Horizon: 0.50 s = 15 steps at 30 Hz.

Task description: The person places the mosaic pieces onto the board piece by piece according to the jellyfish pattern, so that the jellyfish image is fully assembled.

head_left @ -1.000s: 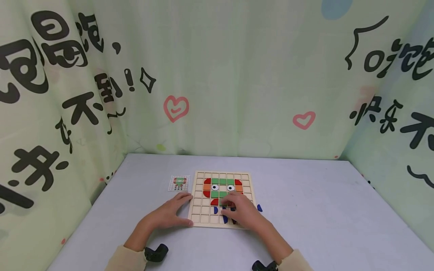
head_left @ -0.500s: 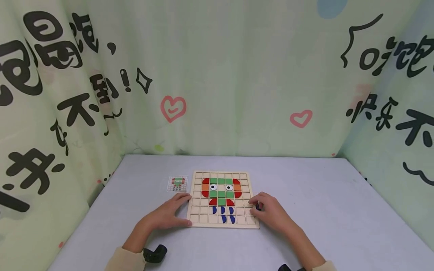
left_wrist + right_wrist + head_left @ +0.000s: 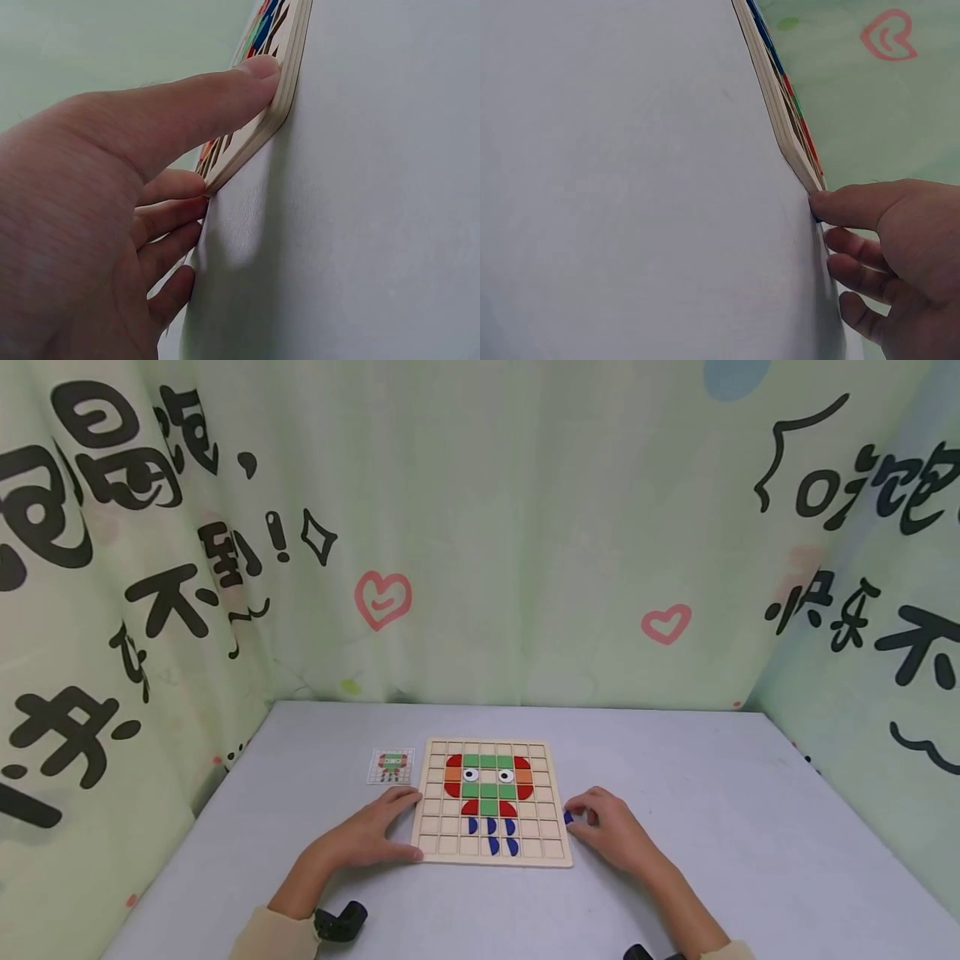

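A square wooden grid board (image 3: 442, 847) lies on the table with a figure of coloured tiles in its cells. Green tiles (image 3: 489, 807), red corner tiles and two eye tiles (image 3: 470, 774) make up the upper part, with blue half-round tiles (image 3: 513, 847) below. My left hand (image 3: 367, 831) rests at the board's left side, thumb on the near corner and fingertips along the edge. Just off the right edge, my right hand (image 3: 615, 831) pinches a blue tile (image 3: 567, 817) between thumb and index finger; most of it is hidden in the right wrist view.
A small pattern card (image 3: 391, 767) showing a similar figure lies left of the board's far corner. The white table (image 3: 712, 827) extends on both sides. A printed curtain (image 3: 517, 568) hangs behind and beside it. Black straps with cameras (image 3: 341, 922) sit at the wrists.
My right hand has moved right from the blue tiles on the board to the loose blue tile beside it, which it now pinches. My left hand stays at the board's left edge.
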Each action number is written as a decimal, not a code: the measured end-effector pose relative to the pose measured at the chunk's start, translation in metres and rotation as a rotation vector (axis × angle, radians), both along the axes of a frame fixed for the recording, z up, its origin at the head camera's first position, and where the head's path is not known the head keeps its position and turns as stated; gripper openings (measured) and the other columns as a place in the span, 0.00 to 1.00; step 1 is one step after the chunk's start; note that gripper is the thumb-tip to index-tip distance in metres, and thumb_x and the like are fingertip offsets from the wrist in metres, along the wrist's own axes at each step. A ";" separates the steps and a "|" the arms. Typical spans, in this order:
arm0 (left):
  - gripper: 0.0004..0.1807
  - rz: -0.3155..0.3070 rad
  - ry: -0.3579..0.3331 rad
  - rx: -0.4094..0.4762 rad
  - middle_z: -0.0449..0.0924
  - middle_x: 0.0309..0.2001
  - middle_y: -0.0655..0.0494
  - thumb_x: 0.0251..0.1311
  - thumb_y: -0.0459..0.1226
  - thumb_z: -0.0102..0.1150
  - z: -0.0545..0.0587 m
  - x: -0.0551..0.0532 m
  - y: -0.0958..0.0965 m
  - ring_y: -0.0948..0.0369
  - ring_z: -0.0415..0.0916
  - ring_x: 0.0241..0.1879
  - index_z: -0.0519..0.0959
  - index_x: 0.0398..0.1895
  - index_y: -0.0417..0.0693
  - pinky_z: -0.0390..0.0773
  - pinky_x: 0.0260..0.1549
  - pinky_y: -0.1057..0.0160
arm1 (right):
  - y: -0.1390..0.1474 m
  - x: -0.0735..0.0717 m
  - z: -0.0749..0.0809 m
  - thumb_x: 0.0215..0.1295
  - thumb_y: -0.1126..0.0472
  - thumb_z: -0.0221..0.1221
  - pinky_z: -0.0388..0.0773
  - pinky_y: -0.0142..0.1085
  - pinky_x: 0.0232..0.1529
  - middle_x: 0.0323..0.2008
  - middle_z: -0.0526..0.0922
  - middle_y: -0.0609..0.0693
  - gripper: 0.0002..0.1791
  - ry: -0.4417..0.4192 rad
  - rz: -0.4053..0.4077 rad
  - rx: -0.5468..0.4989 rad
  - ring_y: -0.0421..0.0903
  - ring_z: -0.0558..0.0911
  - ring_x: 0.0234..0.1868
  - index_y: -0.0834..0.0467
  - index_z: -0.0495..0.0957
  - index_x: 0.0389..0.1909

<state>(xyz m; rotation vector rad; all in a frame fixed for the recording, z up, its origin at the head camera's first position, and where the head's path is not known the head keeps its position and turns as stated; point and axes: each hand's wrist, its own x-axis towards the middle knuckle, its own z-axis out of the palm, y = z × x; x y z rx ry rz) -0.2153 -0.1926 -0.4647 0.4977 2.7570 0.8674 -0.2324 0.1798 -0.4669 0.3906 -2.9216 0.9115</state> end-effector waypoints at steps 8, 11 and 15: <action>0.49 -0.014 -0.002 0.007 0.57 0.73 0.50 0.48 0.55 0.71 0.001 -0.001 0.000 0.47 0.56 0.72 0.62 0.72 0.49 0.62 0.67 0.42 | -0.002 0.000 0.006 0.56 0.74 0.60 0.72 0.28 0.33 0.36 0.77 0.46 0.12 0.000 0.002 0.001 0.41 0.71 0.34 0.53 0.84 0.31; 0.49 -0.011 -0.010 0.008 0.56 0.73 0.50 0.48 0.55 0.71 0.000 0.000 -0.001 0.47 0.56 0.72 0.62 0.72 0.48 0.62 0.67 0.42 | -0.002 0.000 0.006 0.57 0.76 0.58 0.74 0.29 0.35 0.38 0.78 0.47 0.14 -0.004 -0.001 -0.003 0.42 0.73 0.37 0.52 0.82 0.28; 0.48 -0.004 -0.007 0.010 0.57 0.73 0.50 0.48 0.55 0.71 0.002 0.002 -0.003 0.47 0.56 0.72 0.62 0.72 0.48 0.62 0.67 0.42 | -0.002 -0.001 0.005 0.56 0.73 0.59 0.74 0.31 0.35 0.40 0.78 0.47 0.12 -0.029 -0.023 -0.001 0.42 0.73 0.38 0.54 0.82 0.35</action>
